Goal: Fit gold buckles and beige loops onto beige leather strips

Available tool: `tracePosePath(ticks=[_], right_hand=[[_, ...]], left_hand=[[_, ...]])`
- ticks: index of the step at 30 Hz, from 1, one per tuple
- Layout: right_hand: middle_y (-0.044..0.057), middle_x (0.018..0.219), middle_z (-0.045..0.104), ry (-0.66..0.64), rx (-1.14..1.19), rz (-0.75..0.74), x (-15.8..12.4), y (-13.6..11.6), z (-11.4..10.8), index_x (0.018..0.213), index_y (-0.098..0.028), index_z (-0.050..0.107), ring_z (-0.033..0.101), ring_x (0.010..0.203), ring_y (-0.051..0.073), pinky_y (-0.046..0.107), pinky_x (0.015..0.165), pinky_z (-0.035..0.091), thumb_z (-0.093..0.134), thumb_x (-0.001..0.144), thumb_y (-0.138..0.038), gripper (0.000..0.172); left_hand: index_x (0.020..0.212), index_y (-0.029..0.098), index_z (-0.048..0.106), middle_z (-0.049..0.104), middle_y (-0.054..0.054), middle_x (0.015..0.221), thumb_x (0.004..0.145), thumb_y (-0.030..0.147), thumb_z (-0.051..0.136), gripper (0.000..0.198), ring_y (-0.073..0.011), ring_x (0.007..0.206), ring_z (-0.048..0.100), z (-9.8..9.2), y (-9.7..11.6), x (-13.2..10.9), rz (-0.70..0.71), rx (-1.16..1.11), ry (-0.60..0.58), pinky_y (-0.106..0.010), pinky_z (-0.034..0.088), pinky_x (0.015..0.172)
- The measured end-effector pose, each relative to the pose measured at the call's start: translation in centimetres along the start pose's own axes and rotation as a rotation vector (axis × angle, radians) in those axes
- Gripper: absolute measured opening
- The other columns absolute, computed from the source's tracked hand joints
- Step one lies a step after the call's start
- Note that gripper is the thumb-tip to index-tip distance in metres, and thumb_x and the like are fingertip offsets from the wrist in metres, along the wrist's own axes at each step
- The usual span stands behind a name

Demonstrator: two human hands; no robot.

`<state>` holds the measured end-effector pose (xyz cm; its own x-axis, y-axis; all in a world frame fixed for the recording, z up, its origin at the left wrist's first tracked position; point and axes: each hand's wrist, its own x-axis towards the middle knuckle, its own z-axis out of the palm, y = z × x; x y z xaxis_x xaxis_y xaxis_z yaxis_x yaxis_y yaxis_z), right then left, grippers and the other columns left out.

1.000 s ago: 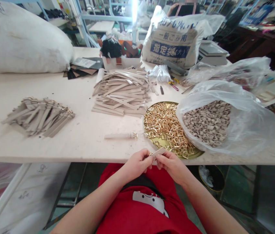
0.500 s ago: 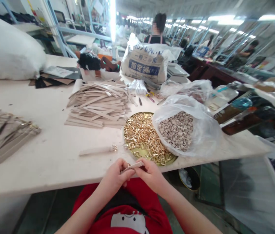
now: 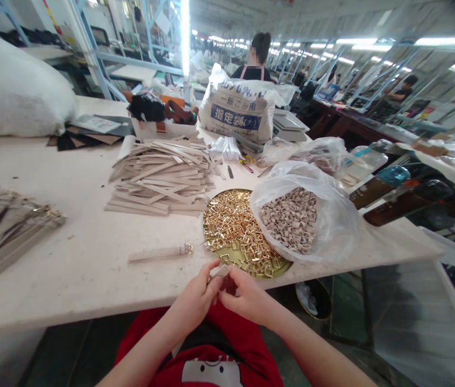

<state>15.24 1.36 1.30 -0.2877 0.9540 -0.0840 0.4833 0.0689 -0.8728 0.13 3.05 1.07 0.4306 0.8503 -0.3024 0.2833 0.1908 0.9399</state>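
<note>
We see the beige strip [image 3: 221, 272] just off the near rim of the tray [image 3: 230, 251], exposed end angling toward it, remaining length hidden by fingers; left hand [image 3: 197, 290] pinches it, curled closed; right hand [image 3: 247, 294] pinches too, fingers bent; we judge both hands about equally near the tray.

Less of strip [image 3: 221, 271] visible now btwn L hand [image 3: 198, 292] & R hand [image 3: 246, 295]

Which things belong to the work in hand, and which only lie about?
Seemingly used:
- held beige strip
- long flat beige strips
- small gold metal buckles
- small beige loops

Seemingly just lying about:
- bulging white sack
- blue-printed pale sack
</note>
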Motion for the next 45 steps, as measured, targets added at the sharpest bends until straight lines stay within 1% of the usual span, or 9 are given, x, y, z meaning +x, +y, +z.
tracePosePath(ticks=[8,14,18,21,23,27,32,38,45], right_hand=[[-0.001,0.068,0.051,0.209,-0.155,-0.026,-0.1,0.4,1.5,0.077,-0.020,0.047,0.046,0.060,0.013,0.025,0.055,0.036,0.051,0.080,-0.025,0.007],[0.008,0.080,0.060,0.220,-0.445,-0.210,0.1,1.4,1.7,0.085,-0.019,0.053,0.052,0.074,0.021,0.033,0.067,0.039,0.043,0.086,-0.028,0.014],[0.007,0.077,0.061,0.212,-0.359,-0.149,0.4,1.3,1.7,0.080,-0.019,0.056,0.054,0.073,0.019,0.031,0.066,0.040,0.042,0.086,-0.026,0.016],[0.002,0.073,0.061,0.175,-0.173,-0.067,1.3,1.0,-0.7,0.082,-0.020,0.057,0.055,0.067,0.015,0.026,0.060,0.041,0.044,0.085,-0.032,0.018],[0.001,0.072,0.061,0.271,-0.166,-0.020,2.5,1.2,-3.9,0.088,-0.019,0.056,0.054,0.064,0.014,0.024,0.058,0.040,0.044,0.084,-0.037,0.022],[0.005,0.081,0.062,0.580,-0.573,0.167,6.3,3.4,-10.9,0.084,-0.018,0.058,0.055,0.075,0.017,0.027,0.068,0.038,0.044,0.083,-0.035,0.022],[0.011,0.074,0.063,0.585,-0.688,0.321,9.7,6.6,-14.0,0.070,-0.015,0.059,0.057,0.072,0.021,0.030,0.065,0.037,0.051,0.075,-0.030,0.018],[0.004,0.074,0.060,0.628,-0.496,0.218,7.2,6.0,-13.0,0.081,-0.017,0.055,0.054,0.066,0.015,0.027,0.063,0.040,0.050,0.076,-0.033,0.018],[-0.003,0.065,0.051,0.322,0.291,0.090,2.5,1.2,-5.5,0.074,-0.020,0.050,0.046,0.057,0.011,0.023,0.054,0.038,0.062,0.070,-0.042,0.026]], left_hand=[[0.123,0.014,0.043,0.058,-0.004,0.069,0.083,0.050,0.036,0.054,-0.0200,0.075,0.055,0.3,0.3,-0.3,0.025,-0.069,0.035,-0.030,0.043,0.067],[0.122,0.016,0.043,0.056,-0.002,0.066,0.084,0.046,0.038,0.049,-0.0183,0.069,0.054,0.4,0.5,-0.6,0.023,-0.064,0.041,-0.029,0.041,0.063],[0.109,0.017,0.049,0.052,0.001,0.063,0.086,0.040,0.034,0.036,-0.0145,0.062,0.049,0.3,0.0,-0.2,0.052,-0.026,0.032,-0.025,0.038,0.057],[0.088,0.017,0.050,0.048,0.003,0.058,0.086,0.038,0.033,0.027,-0.0114,0.054,0.045,-0.3,-0.3,0.3,0.048,0.031,0.047,-0.023,0.035,0.052],[0.076,0.018,0.046,0.046,0.004,0.053,0.086,0.039,0.033,0.027,-0.0102,0.049,0.042,-0.8,-0.5,0.6,0.019,0.075,0.064,-0.022,0.032,0.050],[0.070,0.018,0.043,0.044,0.006,0.048,0.085,0.041,0.034,0.028,-0.0093,0.044,0.038,-0.6,-0.4,1.1,-0.010,0.064,0.043,-0.021,0.031,0.048],[0.069,0.019,0.043,0.042,0.007,0.044,0.082,0.043,0.036,0.028,-0.0090,0.041,0.036,0.1,-0.1,0.9,-0.034,0.016,0.042,-0.021,0.030,0.046],[0.067,0.018,0.043,0.041,0.007,0.044,0.082,0.046,0.038,0.032,-0.0083,0.041,0.036,-0.6,1.0,0.6,-0.043,0.011,0.050,-0.021,0.030,0.046],[0.068,0.018,0.046,0.044,0.006,0.046,0.083,0.045,0.037,0.032,-0.0076,0.043,0.038,0.2,2.7,2.1,0.089,-0.008,0.080,-0.020,0.031,0.049]])
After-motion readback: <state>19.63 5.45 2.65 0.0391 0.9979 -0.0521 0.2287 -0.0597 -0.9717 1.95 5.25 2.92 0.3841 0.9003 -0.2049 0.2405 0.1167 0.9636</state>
